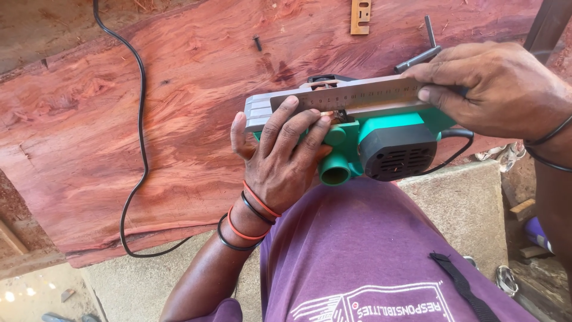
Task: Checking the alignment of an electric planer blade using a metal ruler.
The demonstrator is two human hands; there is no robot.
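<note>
Gripping the green electric planer [381, 143], turned sole-up against the person's lap at the edge of the red wooden slab [119, 119], the left hand [280, 155] wraps its body while the right hand [494, 89] pinches a steel ruler [351, 95] flat along the grey sole, black cord [140, 107] trailing across the slab.

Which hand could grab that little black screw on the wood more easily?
Probably the left hand. It sits closer to the black screw, which lies up and to the left. The right hand is farther off, pressing the ruler onto the green planer.
</note>
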